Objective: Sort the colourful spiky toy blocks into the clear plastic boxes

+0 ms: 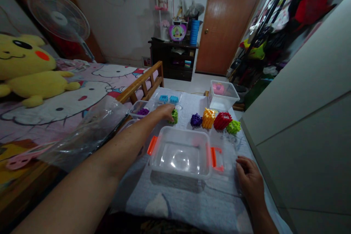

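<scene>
My left hand (pixel 166 112) reaches over the table with its fingers closed on a green plastic building-block piece (pixel 174 116). Behind it lie two blue block pieces (pixel 173 99) on a clear lid. At the table's right side my right hand (pixel 249 175) rests with loosely curled fingers beside a clear lid with an orange handle (pixel 219 159); nothing shows in it. Between my hands stands a clear plastic box (pixel 179 153) with orange latches. Beyond it sit purple (pixel 196 120), yellow (pixel 208 118), red (pixel 222 121) and lime green (pixel 233 127) block clusters in a row.
A clear bin (pixel 223 95) with a pink item stands at the table's back right. Purple pieces (pixel 143 112) lie in a small clear container at left. A wooden bed rail (pixel 145 82) borders the table's left, with a plastic bag (pixel 90 131) nearby. White cabinets (pixel 304 124) flank the right.
</scene>
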A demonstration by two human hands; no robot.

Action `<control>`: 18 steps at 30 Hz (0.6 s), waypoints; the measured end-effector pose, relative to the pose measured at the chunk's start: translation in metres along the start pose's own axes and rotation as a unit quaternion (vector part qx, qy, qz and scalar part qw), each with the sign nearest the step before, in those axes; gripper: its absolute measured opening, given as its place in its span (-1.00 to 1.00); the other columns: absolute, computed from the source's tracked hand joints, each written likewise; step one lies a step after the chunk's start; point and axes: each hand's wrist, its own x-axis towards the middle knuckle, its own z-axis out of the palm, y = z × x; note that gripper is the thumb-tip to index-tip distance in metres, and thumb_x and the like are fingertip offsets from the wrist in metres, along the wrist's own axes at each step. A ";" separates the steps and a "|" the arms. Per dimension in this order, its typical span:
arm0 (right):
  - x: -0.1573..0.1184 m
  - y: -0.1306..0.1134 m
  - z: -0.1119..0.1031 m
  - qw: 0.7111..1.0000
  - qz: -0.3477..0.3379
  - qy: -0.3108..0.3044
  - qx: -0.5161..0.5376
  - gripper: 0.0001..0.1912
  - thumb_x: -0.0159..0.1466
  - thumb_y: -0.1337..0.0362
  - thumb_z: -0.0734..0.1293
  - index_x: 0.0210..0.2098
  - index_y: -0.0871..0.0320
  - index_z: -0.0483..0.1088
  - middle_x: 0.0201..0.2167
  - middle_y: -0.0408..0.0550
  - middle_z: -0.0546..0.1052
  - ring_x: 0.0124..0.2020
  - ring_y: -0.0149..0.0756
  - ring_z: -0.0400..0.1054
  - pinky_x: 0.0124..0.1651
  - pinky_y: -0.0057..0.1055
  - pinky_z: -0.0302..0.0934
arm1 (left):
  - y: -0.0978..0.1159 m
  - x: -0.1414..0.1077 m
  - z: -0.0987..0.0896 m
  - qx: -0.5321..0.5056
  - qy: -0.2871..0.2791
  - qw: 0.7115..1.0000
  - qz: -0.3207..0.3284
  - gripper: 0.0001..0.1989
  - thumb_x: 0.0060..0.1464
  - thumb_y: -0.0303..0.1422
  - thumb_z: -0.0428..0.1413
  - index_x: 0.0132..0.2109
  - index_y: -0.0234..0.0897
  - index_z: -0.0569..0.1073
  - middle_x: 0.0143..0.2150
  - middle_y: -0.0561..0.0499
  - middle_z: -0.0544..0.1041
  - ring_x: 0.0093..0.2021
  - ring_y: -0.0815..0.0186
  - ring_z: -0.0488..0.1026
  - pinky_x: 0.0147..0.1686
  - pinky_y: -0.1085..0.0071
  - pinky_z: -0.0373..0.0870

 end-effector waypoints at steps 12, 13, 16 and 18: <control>0.000 -0.001 -0.001 1.000 -0.010 -0.001 -0.005 -0.73 0.20 0.07 0.28 -0.31 0.13 0.47 -0.13 0.07 0.52 -0.07 -0.07 0.42 0.04 -0.13 0.27 | 0.004 -0.016 -0.022 0.005 0.022 1.000 -0.003 -0.45 -0.19 -0.19 0.35 0.00 -0.20 0.49 0.00 -0.05 0.58 0.00 0.09 0.51 -0.07 0.39 0.40; 0.000 -0.001 0.000 1.000 -0.009 -0.001 -0.005 -0.73 0.20 0.07 0.28 -0.31 0.13 0.46 -0.13 0.07 0.52 -0.07 -0.07 0.42 0.04 -0.13 0.27 | 0.005 -0.020 -0.028 0.004 0.030 1.000 -0.002 -0.45 -0.18 -0.19 0.35 0.01 -0.20 0.49 0.00 -0.04 0.58 0.01 0.10 0.50 -0.06 0.41 0.39; 0.000 -0.001 0.000 1.000 -0.008 0.000 -0.007 -0.74 0.19 0.09 0.28 -0.30 0.13 0.46 -0.13 0.07 0.51 -0.08 -0.08 0.42 0.04 -0.14 0.27 | 0.010 -0.040 -0.048 0.011 0.063 0.998 0.018 -0.46 -0.15 -0.19 0.34 0.01 -0.19 0.48 0.01 -0.04 0.57 0.04 0.12 0.48 -0.04 0.43 0.36; 0.000 -0.001 0.000 1.000 -0.007 0.002 -0.005 -0.74 0.19 0.09 0.28 -0.30 0.13 0.46 -0.14 0.07 0.51 -0.09 -0.08 0.42 0.04 -0.14 0.27 | 0.017 -0.060 -0.059 0.027 0.080 0.995 0.054 -0.46 -0.12 -0.18 0.32 0.03 -0.22 0.47 0.04 -0.07 0.55 0.05 0.11 0.48 -0.02 0.40 0.35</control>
